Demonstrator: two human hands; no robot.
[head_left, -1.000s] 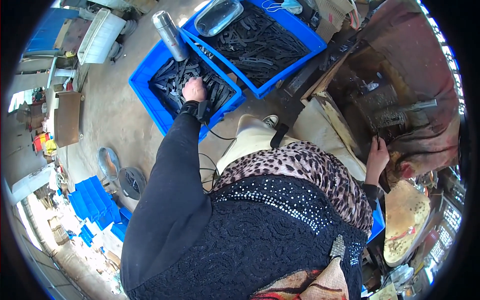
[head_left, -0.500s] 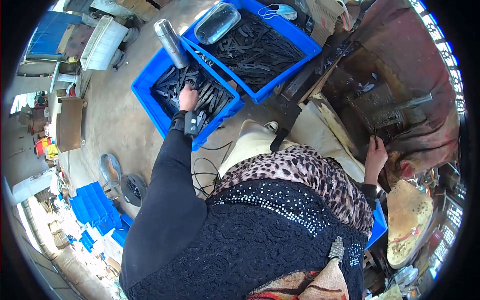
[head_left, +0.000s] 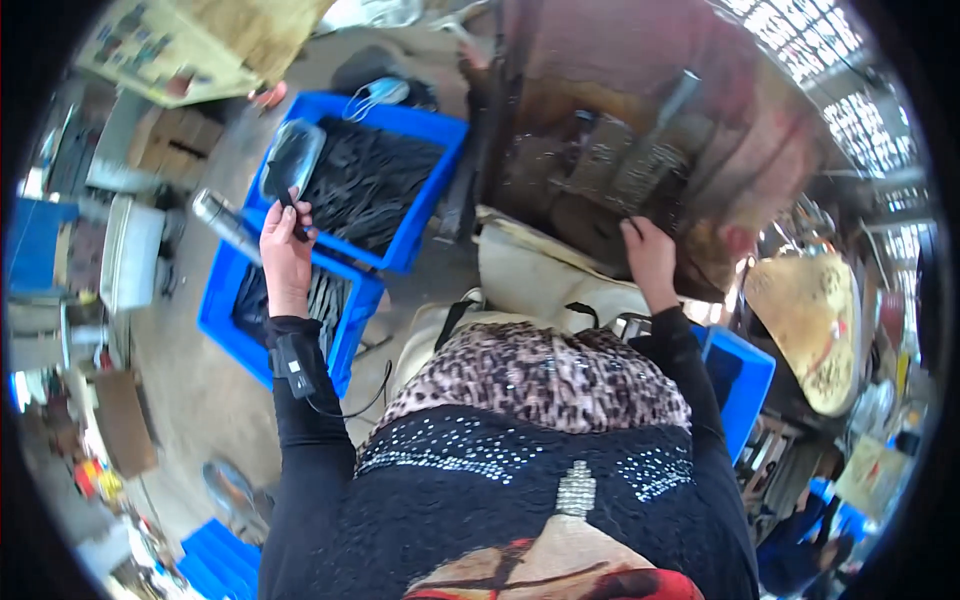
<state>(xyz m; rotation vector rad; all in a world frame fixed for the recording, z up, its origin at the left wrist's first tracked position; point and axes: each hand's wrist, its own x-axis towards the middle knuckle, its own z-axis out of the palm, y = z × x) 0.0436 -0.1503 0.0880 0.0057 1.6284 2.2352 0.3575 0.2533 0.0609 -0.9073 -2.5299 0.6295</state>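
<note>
My left hand (head_left: 287, 262) is raised over the blue bins, its fingers closed on a dark, flat, narrow metal piece (head_left: 281, 186). Under it stands the near blue bin (head_left: 238, 343), which holds many similar pieces, some of them shiny. A second blue bin (head_left: 405, 253), farther off, is full of dark strips (head_left: 375, 185). My right hand (head_left: 652, 262) is at the near edge of a wet, dark basin (head_left: 560, 205) on the right. Its fingers are pinched together; what they hold, if anything, does not show against the dark background.
A clear plastic container (head_left: 304, 140) and a face mask (head_left: 388, 92) rest on the far bin. A steel flask (head_left: 222, 222) leans by the near bin. A reddish-brown sheet (head_left: 740, 150) hangs round the basin. Another blue bin (head_left: 748, 390) stands at my right.
My left hand has come up out of the near bin with a dark metal piece. My right hand remains at the basin. The whole view has turned toward the right.
</note>
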